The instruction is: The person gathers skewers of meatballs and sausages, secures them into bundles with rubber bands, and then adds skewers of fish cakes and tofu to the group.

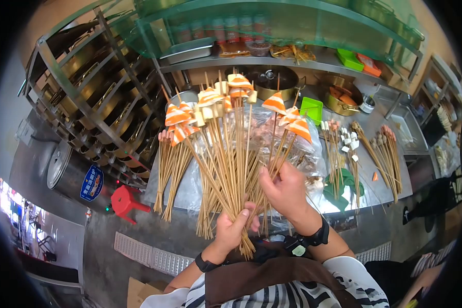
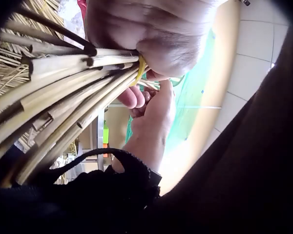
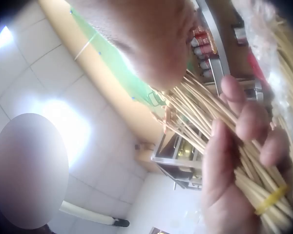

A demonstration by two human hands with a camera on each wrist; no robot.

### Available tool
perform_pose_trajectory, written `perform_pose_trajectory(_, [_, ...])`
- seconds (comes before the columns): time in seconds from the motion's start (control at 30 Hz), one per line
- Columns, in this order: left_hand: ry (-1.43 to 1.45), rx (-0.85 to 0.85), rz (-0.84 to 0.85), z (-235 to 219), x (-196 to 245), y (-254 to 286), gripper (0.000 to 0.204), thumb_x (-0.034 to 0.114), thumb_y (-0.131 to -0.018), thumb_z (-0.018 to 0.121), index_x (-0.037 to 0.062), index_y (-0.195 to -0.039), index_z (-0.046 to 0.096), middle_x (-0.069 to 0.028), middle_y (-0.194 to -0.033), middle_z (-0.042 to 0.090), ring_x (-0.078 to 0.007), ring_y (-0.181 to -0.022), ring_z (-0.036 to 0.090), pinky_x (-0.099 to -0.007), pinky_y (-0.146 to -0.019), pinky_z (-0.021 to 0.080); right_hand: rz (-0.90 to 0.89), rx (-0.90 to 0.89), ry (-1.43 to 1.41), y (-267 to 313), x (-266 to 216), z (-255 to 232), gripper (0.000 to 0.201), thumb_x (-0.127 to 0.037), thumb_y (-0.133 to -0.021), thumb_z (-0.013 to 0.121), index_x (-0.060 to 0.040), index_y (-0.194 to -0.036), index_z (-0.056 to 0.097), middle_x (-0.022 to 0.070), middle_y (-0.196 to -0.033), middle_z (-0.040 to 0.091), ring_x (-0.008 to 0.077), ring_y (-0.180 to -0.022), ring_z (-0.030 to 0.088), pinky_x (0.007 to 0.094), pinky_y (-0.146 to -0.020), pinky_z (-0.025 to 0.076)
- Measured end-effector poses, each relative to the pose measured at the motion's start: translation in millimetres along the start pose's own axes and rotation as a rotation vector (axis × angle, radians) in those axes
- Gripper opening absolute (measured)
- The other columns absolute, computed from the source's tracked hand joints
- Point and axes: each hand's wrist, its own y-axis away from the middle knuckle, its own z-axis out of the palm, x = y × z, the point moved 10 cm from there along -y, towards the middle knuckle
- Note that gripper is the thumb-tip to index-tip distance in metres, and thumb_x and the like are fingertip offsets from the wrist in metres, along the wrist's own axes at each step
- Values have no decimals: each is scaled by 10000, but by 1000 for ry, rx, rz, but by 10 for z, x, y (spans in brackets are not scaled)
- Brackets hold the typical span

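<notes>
My left hand [image 1: 231,230] grips a thick bundle of bamboo skewers [image 1: 237,169] near the bottom ends, thumb laid across them. Orange-and-white striped triangular pieces [image 1: 209,96] and pale yellow chunks [image 1: 221,88] sit on the upper ends, fanned out. A yellow rubber band [image 3: 271,200] circles the sticks by the left hand. To the right of the bundle, my right hand [image 1: 287,192] pinches a few skewers tipped with striped triangles [image 1: 274,103]. In the left wrist view the skewer butts [image 2: 53,97] stick out below the band.
More skewer bundles lie on the metal table [image 1: 403,179], some with white pieces [image 1: 350,141], beside green leaves [image 1: 339,192]. Pots [image 1: 274,82] and a green basket [image 1: 311,110] stand behind. A tray rack [image 1: 87,92] and red stool [image 1: 127,203] are at left.
</notes>
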Motion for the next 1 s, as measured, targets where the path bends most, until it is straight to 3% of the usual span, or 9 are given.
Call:
perform_pose_trajectory(0.07, [-14, -6, 33, -30, 14, -6, 320, 43, -931, 427, -14, -1240, 370, -163, -1037, 573, -188, -705, 590, -292, -581, 508, 54, 9, -236, 20, 62, 61, 135, -129, -830, 595, -10, -887, 567, 72, -690, 571, 172, -520, 552, 332, -449, 418])
perform_pose_trajectory(0.13, [-20, -17, 31, -24, 12, -13, 321, 43, -931, 425, -14, -1241, 367, -165, -1046, 570, -191, -706, 591, -292, -585, 508, 417, 76, -1134, 88, 314, 307, 180, -92, -824, 597, 3, -966, 539, 56, -804, 572, 123, -546, 542, 294, -456, 434])
perform_pose_trajectory(0.27, [-53, -35, -40, 1, -56, -20, 334, 53, -936, 418, -12, -1256, 349, -170, -1080, 565, -194, -720, 596, -289, -596, 510, 478, -12, -1184, -107, 297, 372, 294, -91, -809, 625, 13, -1055, 504, 72, -888, 560, 125, -584, 551, 266, -516, 472])
perform_pose_trajectory(0.33, [-67, -51, -63, 61, -47, -35, 330, 60, -937, 418, -19, -1251, 356, -171, -1100, 561, -194, -727, 597, -287, -600, 511, 524, -17, -747, -179, 400, 400, 293, -96, -803, 641, 17, -1048, 529, 50, -854, 573, 104, -631, 554, 243, -580, 474])
perform_pose_trajectory(0.53, [-140, -171, -95, 176, -112, -56, 303, 75, -940, 420, -44, -1218, 396, -175, -1180, 528, -191, -765, 595, -284, -614, 519, 360, 139, -401, -258, 408, 201, 220, -112, -807, 652, 8, -975, 576, 31, -809, 605, 82, -671, 542, 229, -604, 458])
perform_pose_trajectory(0.73, [-30, -140, -79, 128, -192, -63, 278, 80, -940, 429, -40, -1190, 407, -172, -1124, 528, -189, -789, 581, -294, -618, 529, 507, 231, -833, -101, 522, 203, 227, -86, -796, 636, 17, -988, 573, 28, -862, 588, 94, -725, 548, 244, -657, 461])
perform_pose_trajectory(0.77, [5, -108, -70, 98, -195, -64, 270, 81, -940, 433, -37, -1182, 407, -171, -1084, 536, -190, -788, 579, -296, -616, 531, 507, 231, -830, -98, 549, 199, 227, -86, -796, 636, 17, -988, 573, 28, -862, 588, 94, -725, 548, 244, -657, 461])
perform_pose_trajectory(0.83, [0, -115, -59, 98, -195, -66, 265, 81, -941, 433, -34, -1178, 406, -169, -1050, 539, -191, -783, 579, -296, -615, 531, 112, 386, -302, -156, 267, -154, 259, -60, -808, 611, 23, -1046, 552, 29, -879, 581, 88, -742, 550, 236, -656, 453])
perform_pose_trajectory(1.0, [-85, -130, -55, 139, -149, -78, 257, 75, -942, 427, -32, -1174, 402, -162, -959, 552, -193, -766, 582, -293, -618, 527, 306, 305, -518, -125, 465, 0, 304, -47, -825, 587, 1, -1117, 518, 41, -851, 576, 95, -720, 551, 230, -631, 446])
